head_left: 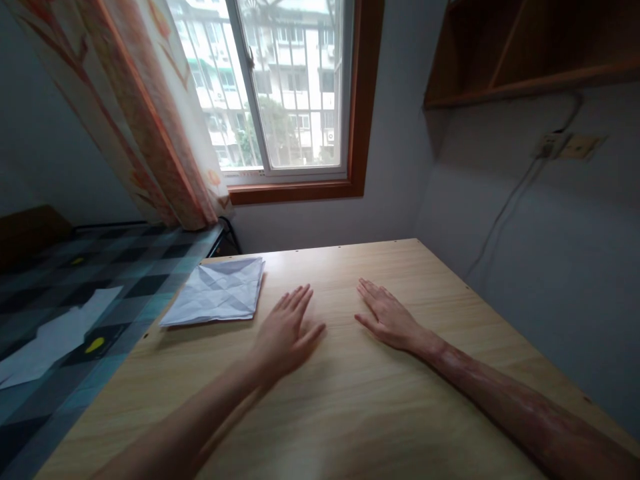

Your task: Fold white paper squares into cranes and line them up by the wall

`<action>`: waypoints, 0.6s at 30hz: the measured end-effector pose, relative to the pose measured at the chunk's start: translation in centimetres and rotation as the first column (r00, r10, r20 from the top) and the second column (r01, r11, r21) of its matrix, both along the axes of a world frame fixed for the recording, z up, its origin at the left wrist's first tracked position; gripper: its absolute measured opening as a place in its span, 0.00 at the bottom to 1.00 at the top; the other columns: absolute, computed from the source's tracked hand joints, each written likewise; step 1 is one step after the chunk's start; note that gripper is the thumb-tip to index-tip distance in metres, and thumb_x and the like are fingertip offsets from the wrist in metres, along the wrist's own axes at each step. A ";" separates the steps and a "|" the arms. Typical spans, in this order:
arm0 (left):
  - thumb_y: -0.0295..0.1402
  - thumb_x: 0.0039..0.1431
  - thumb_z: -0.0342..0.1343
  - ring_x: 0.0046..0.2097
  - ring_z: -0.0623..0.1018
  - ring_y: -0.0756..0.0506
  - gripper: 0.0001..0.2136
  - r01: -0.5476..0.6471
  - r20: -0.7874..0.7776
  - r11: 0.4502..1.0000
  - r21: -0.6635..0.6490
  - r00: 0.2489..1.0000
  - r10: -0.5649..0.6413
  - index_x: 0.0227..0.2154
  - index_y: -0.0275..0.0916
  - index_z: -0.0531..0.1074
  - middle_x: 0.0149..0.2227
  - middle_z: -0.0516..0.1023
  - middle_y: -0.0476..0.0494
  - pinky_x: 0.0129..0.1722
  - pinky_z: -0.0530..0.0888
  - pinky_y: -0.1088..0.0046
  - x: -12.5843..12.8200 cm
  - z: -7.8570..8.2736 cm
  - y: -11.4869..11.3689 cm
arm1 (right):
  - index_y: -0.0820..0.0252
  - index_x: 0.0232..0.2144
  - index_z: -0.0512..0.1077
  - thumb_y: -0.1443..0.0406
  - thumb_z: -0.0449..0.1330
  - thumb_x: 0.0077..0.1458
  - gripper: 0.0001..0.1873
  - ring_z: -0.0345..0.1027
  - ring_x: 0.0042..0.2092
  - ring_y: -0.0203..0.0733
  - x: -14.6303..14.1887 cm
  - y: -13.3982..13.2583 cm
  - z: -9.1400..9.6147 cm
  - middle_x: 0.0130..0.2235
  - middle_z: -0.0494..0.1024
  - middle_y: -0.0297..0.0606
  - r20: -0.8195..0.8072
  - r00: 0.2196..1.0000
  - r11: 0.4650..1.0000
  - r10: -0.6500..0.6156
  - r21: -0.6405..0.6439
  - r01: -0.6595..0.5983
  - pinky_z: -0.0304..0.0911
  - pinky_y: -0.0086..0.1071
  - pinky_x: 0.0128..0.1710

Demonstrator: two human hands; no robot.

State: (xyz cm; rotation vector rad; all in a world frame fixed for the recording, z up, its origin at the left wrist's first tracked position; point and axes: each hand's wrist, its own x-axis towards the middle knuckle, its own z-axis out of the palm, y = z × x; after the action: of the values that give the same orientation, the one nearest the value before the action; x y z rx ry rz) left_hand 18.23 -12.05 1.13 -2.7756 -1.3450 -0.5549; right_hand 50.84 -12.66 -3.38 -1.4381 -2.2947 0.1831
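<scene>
My left hand (285, 330) is over the light wooden table (345, 400), palm down, with the thumb apart from the fingers and nothing in it. Whether its palm touches the wood I cannot tell. To its left lies a stack of creased white paper (217, 290), folded into a squarish shape, near the table's far left corner. My right hand (387, 313) rests flat on the table to the right, fingers stretched out and thumb spread, holding nothing. A strip of bare wood separates the two hands.
Left of the table is a bed with a checked cover (135, 267), bearing loose white paper sheets (60, 337). A curtain (135, 100) hangs beside the window (300, 87). On the right wall are a wooden shelf (530, 87) and a socket with a cable (553, 145).
</scene>
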 end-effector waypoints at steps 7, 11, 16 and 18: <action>0.58 0.75 0.48 0.80 0.58 0.35 0.40 0.079 -0.037 0.985 -0.153 0.996 -0.086 0.81 0.45 0.51 0.81 0.52 0.38 0.79 0.56 0.52 1.1 -3.3 0.0 | 0.56 0.79 0.57 0.47 0.54 0.73 0.40 0.49 0.80 0.54 -0.6 -0.2 0.2 0.79 0.56 0.46 0.013 1.000 0.998 0.020 -0.058 -0.019 0.47 0.52 0.80; 0.58 0.75 0.47 0.81 0.56 0.35 0.39 0.072 -0.049 0.981 -0.177 0.995 -0.082 0.81 0.44 0.51 0.81 0.51 0.39 0.80 0.55 0.52 1.0 -2.9 -0.1 | 0.56 0.79 0.56 0.47 0.52 0.74 0.40 0.48 0.81 0.54 -0.7 -1.0 -0.1 0.80 0.54 0.45 0.037 0.999 0.998 -0.011 -0.065 0.014 0.45 0.52 0.80; 0.58 0.76 0.45 0.81 0.55 0.34 0.39 0.060 -0.067 0.978 -0.198 0.995 -0.075 0.80 0.40 0.54 0.81 0.51 0.37 0.80 0.55 0.49 1.4 -2.1 -0.7 | 0.57 0.80 0.55 0.46 0.50 0.75 0.40 0.47 0.81 0.54 -0.7 -1.5 0.1 0.81 0.52 0.45 0.080 0.997 0.996 -0.017 -0.086 0.024 0.45 0.53 0.80; 0.58 0.77 0.45 0.81 0.55 0.34 0.38 0.062 -0.075 0.980 -0.190 0.994 -0.077 0.79 0.39 0.55 0.81 0.51 0.37 0.80 0.55 0.50 1.5 -1.9 -0.8 | 0.58 0.80 0.55 0.46 0.50 0.75 0.40 0.46 0.81 0.54 -0.8 -1.4 0.4 0.81 0.52 0.46 0.110 0.994 0.994 -0.022 -0.100 0.033 0.45 0.54 0.80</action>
State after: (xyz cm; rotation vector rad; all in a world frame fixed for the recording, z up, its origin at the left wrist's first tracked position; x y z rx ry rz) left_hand 19.75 -12.85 -0.74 -2.9677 -1.3544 -0.3268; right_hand 50.01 -14.04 -2.99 -1.5645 -2.3816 0.2211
